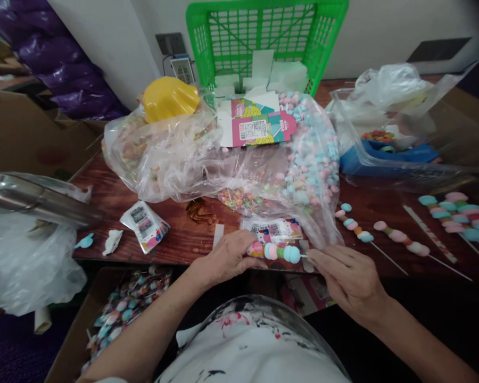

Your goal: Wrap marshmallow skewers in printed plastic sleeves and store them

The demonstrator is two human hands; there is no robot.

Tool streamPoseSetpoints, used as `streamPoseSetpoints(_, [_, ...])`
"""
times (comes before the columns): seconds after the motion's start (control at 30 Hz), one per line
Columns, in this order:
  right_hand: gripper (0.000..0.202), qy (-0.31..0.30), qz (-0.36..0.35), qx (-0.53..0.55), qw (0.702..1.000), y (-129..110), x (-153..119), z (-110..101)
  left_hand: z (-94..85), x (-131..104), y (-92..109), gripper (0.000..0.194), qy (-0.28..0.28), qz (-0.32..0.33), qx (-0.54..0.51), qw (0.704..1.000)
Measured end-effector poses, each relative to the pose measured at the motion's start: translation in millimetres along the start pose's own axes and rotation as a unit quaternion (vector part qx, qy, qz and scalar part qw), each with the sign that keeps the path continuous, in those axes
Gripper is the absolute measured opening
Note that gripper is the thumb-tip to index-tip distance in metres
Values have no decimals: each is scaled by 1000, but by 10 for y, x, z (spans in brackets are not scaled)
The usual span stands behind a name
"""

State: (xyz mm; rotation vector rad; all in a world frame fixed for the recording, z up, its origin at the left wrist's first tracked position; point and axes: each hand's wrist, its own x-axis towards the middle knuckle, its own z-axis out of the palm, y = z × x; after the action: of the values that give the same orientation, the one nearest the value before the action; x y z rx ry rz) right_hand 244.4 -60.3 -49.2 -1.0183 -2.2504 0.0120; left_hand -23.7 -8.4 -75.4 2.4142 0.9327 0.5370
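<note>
A candy skewer [281,252] of pink, blue and green marshmallow pieces lies level between my hands at the table's front edge. My left hand [231,254] is closed round its left end, where a shiny pink and yellow patch shows; whether that is a wrapper I cannot tell. With its fingertips, my right hand [349,276] pinches the white stick at the other end. Printed clear wrappers [273,229] lie just behind the skewer. Right of them, a blue-and-pink skewer [355,229] and a mostly pink skewer [401,238] rest on the table.
Clear bags of candy [311,154] fill the table's middle, topped by a printed box [259,130]. Behind stands a green basket [267,37]; at right, a clear tub [403,167]. A wrapper stack [146,226] and steel flask [40,205] lie left. Below is a carton of wrapped candy [123,308].
</note>
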Motion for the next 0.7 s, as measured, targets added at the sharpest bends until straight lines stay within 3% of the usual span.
streamPoseSetpoints(0.2, [28, -19, -80, -34, 996, -8, 160, -100, 24, 47, 147, 43, -18, -58, -61, 996])
streamPoseSetpoints(0.4, [28, -39, -118, -16, 992, 48, 310, -217, 39, 70, 265, 50, -45, -72, -81, 993])
streamPoseSetpoints(0.53, [30, -28, -118, -27, 992, 107, 299, -280, 40, 53, 320, 42, -61, -90, -110, 988])
streamPoseSetpoints(0.7, [25, -62, -191, -82, 976, 90, 262, -262, 45, 84, 393, 37, -75, -91, -174, 978])
